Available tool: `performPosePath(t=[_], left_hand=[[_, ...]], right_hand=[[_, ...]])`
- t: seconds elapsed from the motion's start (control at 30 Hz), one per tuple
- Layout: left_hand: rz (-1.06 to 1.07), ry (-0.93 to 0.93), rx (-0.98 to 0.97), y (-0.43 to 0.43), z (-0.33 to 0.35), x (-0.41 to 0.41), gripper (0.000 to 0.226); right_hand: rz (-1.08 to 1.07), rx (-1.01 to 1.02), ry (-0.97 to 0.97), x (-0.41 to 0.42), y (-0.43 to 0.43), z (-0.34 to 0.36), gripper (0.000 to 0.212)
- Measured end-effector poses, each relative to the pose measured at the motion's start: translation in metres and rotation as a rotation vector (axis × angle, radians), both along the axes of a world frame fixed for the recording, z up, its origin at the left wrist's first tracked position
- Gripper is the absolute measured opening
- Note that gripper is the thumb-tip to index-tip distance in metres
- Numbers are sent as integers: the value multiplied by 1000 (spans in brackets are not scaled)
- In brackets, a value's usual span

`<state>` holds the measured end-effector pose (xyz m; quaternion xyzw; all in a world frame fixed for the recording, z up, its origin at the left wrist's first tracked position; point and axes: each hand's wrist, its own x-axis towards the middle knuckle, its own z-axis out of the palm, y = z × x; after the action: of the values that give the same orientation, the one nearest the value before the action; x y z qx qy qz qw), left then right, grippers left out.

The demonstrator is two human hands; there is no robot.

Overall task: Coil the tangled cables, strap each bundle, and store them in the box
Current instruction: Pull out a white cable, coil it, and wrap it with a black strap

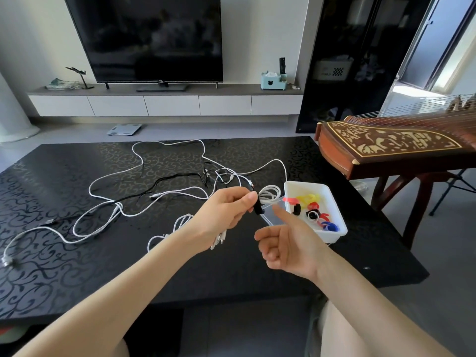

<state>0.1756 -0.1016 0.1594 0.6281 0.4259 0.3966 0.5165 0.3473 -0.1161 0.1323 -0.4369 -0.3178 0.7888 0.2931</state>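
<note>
My left hand [226, 211] grips a coiled white cable bundle [270, 195] with a black strap [257, 208] round it, held above the table beside the box. The bundle's plug ends hang below that hand. My right hand [286, 243] hovers just below and right of the bundle, forefinger extended toward the strap, other fingers curled, holding nothing. A white plastic box [334, 229] holds several coloured straps [309, 199]. Tangled white cables [103, 179] and a black cable [164, 179] sprawl across the black patterned table [64, 266].
A clear lid or tray [274, 217] lies against the box's left side. A wooden zither [391, 148] on a stand sits at the table's right. A television stands on a low cabinet [164, 99] beyond. My knees are below the near table edge.
</note>
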Motion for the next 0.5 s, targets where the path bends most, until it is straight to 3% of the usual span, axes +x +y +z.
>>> performPosePath(t=[0.13, 0.27, 0.4, 0.5], left_hand=[[-79, 130, 88, -5, 2, -1, 34], [-160, 135, 72, -16, 3, -3, 33], [-248, 196, 49, -26, 12, -3, 33], [-239, 228, 3, -29, 15, 0, 35]], right_hand=[[-55, 49, 253, -3, 6, 5, 16], [23, 222, 137, 5, 14, 11, 5], [222, 433, -117, 13, 18, 25, 25], [236, 586, -284, 14, 17, 37, 49]])
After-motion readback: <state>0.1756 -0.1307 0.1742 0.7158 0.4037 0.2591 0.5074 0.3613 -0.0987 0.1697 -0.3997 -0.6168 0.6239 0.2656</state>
